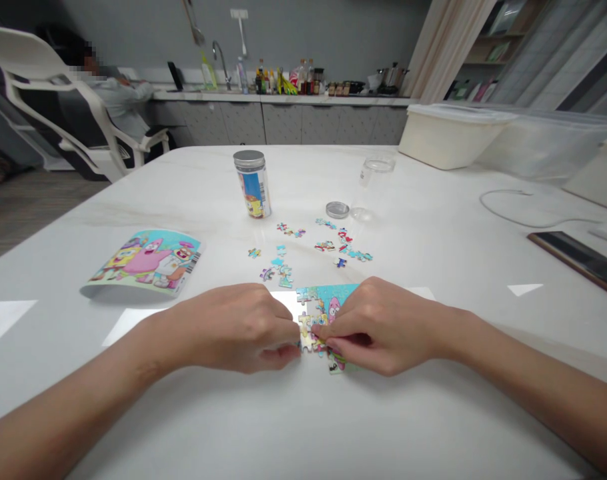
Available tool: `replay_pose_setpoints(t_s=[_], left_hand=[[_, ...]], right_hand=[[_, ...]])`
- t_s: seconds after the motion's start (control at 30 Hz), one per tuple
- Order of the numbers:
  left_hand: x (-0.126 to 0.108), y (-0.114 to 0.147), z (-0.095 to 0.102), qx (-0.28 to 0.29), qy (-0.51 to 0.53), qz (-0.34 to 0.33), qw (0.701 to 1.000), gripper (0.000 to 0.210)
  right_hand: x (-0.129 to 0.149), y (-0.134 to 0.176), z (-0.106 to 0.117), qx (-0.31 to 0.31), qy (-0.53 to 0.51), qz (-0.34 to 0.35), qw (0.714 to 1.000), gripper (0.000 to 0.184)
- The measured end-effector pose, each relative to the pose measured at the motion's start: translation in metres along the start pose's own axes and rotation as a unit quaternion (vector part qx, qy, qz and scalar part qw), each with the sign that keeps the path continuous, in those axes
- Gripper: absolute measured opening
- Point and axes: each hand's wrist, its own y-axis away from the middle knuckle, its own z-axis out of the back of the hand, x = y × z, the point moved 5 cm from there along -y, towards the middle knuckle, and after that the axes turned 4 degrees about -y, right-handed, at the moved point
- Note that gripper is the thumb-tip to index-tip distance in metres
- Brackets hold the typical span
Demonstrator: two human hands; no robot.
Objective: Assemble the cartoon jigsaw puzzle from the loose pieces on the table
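A partly joined jigsaw puzzle with cartoon figures lies flat on the white table in front of me. My left hand is closed at its left edge, thumb and forefinger pinching a yellowish puzzle piece. From the other side my right hand reaches over the puzzle, its thumb and forefinger closed on pieces near the yellow figure and covering much of the right part. Beyond the hands, loose puzzle pieces are scattered in small groups, with more reddish pieces to the right.
A curled picture sheet lies at left. Farther back stand a lidded picture jar, a clear open jar and a metal lid. At right are a phone, a cable and plastic bins. A person sits beyond the chair.
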Motion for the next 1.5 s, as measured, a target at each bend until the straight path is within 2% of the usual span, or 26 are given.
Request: replay_pose_setpoints(t_s=[0.23,0.53,0.67,0.8,1.0,1.3,1.4,1.5], left_hand=[[0.000,-0.001,-0.004,0.010,0.008,-0.002,1.000,0.013],[-0.009,-0.004,-0.006,0.011,-0.068,-0.008,0.998,0.017],[-0.008,-0.005,-0.006,-0.013,-0.056,0.027,0.998,0.016],[-0.002,-0.007,-0.005,-0.026,0.033,0.095,0.995,0.016],[0.011,-0.008,0.006,-0.069,0.166,0.189,0.965,0.015],[0.028,-0.002,0.007,-0.045,0.247,0.285,0.925,0.013],[0.032,0.000,0.004,-0.041,0.295,0.316,0.901,0.014],[0.036,0.001,0.001,-0.037,0.372,0.339,0.863,0.014]], right_hand=[[0.000,-0.002,0.000,0.013,-0.012,-0.002,1.000,0.017],[0.001,-0.001,0.001,0.020,-0.002,0.000,1.000,0.021],[0.002,-0.001,0.001,0.020,0.004,0.002,1.000,0.023],[0.003,0.000,0.002,0.020,0.006,0.004,1.000,0.020],[0.001,-0.001,0.001,0.018,0.006,0.000,1.000,0.023],[0.001,0.000,0.001,0.016,0.000,0.008,1.000,0.023],[0.001,0.000,0.000,0.010,-0.001,0.015,1.000,0.023],[0.000,0.000,0.001,-0.019,-0.002,0.017,1.000,0.025]])
